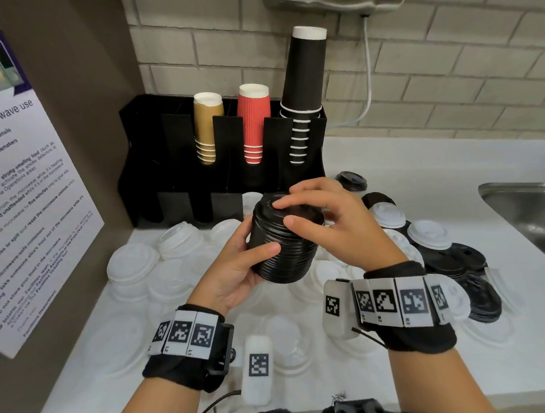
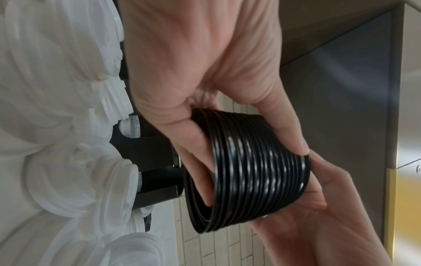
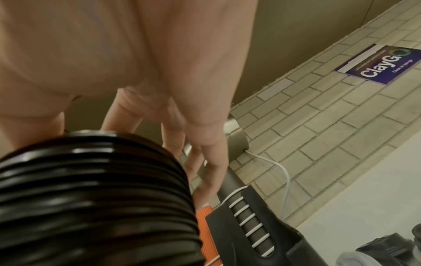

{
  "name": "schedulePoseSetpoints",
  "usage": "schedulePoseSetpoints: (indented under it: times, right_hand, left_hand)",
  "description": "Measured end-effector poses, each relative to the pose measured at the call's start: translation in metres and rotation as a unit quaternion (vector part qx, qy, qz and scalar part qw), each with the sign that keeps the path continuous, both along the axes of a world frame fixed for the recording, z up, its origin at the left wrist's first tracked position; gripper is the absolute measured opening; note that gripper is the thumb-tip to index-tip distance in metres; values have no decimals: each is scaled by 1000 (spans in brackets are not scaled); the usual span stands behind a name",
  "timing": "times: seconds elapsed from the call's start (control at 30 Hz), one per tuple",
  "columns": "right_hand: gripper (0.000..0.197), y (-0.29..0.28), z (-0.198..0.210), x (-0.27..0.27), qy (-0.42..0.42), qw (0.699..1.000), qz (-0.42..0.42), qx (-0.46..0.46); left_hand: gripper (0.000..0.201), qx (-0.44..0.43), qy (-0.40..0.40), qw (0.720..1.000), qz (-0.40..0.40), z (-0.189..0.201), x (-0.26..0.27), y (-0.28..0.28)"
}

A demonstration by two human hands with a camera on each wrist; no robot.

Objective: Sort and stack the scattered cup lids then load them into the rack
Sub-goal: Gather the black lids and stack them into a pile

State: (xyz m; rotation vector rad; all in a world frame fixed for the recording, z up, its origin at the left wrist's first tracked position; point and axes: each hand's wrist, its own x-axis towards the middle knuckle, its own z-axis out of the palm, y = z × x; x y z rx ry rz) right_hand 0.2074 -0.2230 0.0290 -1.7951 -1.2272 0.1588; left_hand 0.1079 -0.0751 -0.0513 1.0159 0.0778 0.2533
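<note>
My left hand (image 1: 246, 263) grips a tall stack of black lids (image 1: 284, 247) from the side, thumb in front, and holds it tilted above the counter. My right hand (image 1: 327, 221) rests on the stack's top with index finger and thumb laid flat and the other fingers reaching behind. The left wrist view shows the stack (image 2: 255, 172) ringed by the fingers (image 2: 196, 147). The right wrist view shows the stack (image 3: 91, 189) under my palm (image 3: 136, 54). The black rack (image 1: 149, 144) stands just behind, with low front slots (image 1: 199, 205).
Gold cups (image 1: 208, 126), red cups (image 1: 254, 119) and black cups (image 1: 306, 73) fill the rack's upper slots. White lids (image 1: 132, 263) lie scattered over the counter. Loose black lids (image 1: 472, 275) lie at the right, near a steel sink (image 1: 532, 205). A poster (image 1: 12, 194) leans at the left.
</note>
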Motion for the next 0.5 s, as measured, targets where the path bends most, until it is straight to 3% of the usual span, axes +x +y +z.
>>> schedulePoseSetpoints:
  times: [0.17, 0.5]
  right_hand:
    - [23, -1, -2, 0, -6, 1000, 4, 15]
    - [26, -2, -2, 1, -8, 999, 23, 27]
  left_hand:
    - [85, -5, -3, 1000, 9, -1, 0, 0]
    - [96, -30, -15, 999, 11, 3, 0, -3]
